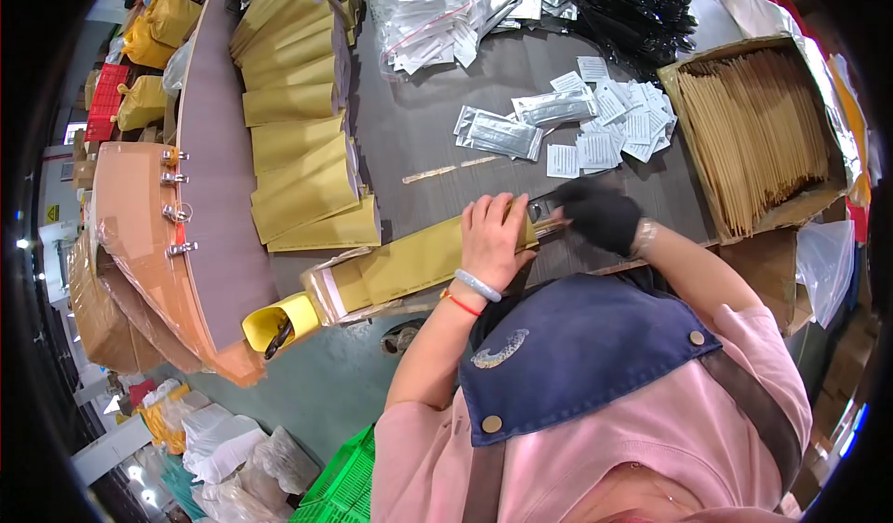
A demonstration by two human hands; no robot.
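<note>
A long, narrow kraft-paper envelope (400, 267) lies slantwise along the near edge of the table. My bare left hand (493, 239) grips it across its right part, fingers over the top and thumb at the near side. By the right end of the envelope is my right hand (603, 216) in a black glove, its fingers smeared by motion. Between the two hands a small dark, shiny piece (539, 210) shows at the envelope's end; its kind is unclear. Beyond my hands lie silver foil packets (499, 133) and a heap of small white printed cards (619, 123).
More kraft envelopes (302, 165) are fanned out at the left. Clear plastic sleeves (437, 11) and black, shiny bags (623, 6) are piled at the back. An open carton (693, 137) packed with envelopes stands right. A yellow container (288, 318) hangs at the table's near-left corner.
</note>
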